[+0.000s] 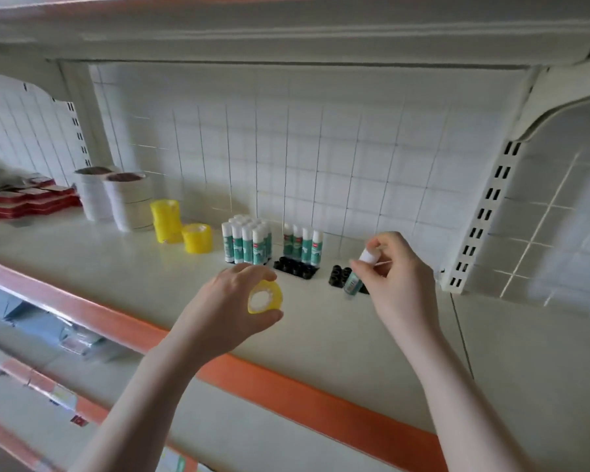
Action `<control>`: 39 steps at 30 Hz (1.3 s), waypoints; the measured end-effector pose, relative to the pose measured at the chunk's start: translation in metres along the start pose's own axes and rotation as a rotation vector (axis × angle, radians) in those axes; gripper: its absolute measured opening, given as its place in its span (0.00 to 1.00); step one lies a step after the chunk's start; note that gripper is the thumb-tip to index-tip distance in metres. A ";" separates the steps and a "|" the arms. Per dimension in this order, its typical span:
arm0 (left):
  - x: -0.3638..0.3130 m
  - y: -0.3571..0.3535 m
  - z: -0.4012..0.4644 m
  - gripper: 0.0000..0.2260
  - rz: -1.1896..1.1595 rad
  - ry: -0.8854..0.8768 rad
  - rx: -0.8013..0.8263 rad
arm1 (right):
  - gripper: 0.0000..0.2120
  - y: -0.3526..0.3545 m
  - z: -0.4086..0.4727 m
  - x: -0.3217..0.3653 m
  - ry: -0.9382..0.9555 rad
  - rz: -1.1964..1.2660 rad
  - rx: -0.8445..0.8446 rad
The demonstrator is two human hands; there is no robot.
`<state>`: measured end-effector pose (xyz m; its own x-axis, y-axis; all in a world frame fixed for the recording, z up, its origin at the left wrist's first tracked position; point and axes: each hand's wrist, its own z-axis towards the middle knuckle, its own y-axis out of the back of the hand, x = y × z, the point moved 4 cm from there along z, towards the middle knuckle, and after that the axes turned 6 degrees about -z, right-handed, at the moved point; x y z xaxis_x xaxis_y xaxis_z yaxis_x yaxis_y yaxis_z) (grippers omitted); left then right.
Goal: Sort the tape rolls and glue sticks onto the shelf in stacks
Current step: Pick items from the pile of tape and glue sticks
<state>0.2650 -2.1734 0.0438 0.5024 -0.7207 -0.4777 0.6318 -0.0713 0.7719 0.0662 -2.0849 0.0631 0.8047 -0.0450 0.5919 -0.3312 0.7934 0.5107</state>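
White tiled wall [338, 158] behind, pale shelf [321, 335] with an orange front edge [286, 386] below. Left hand [232, 308], near the centre of the view, curled round a small yellow tape roll [264, 297], thumb under, fingers over, roll held above the shelf with its white core facing the camera. Right hand [399, 267], at about 3 o'clock from the left, pinching a glue stick [358, 272] by its white cap, green body tilted down toward a black tray [341, 275] just beneath it; whether the stick touches the tray, cannot tell. At 12 o'clock from the left hand: a tight cluster of upright glue sticks [247, 241], then at its 3 o'clock a row of four glue sticks [302, 245] standing at the back of a second black tray [295, 267]. At 10 o'clock from the left hand: a stack of yellow tape rolls [166, 221] with a shorter yellow stack [197, 237] just beside it. Farther toward 9 o'clock: two tall stacks of white tape rolls [116, 199]. Red packets [24, 199] at the far left edge. Lower shelf [48, 318] at 8 o'clock, blurred.
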 end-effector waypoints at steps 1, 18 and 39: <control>0.009 0.001 0.005 0.23 0.005 0.001 0.005 | 0.12 -0.011 0.008 0.002 -0.002 0.008 0.008; 0.124 0.008 0.065 0.23 -0.011 0.059 -0.001 | 0.07 -0.171 0.103 0.009 -0.013 -0.160 0.191; 0.163 0.004 0.081 0.22 -0.099 -0.051 0.102 | 0.05 -0.200 0.089 0.013 -0.052 -0.351 0.072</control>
<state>0.3019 -2.3474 0.0031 0.4083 -0.7407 -0.5335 0.6122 -0.2113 0.7619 0.0985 -2.2982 0.0244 0.8502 -0.3392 0.4026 -0.0743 0.6798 0.7296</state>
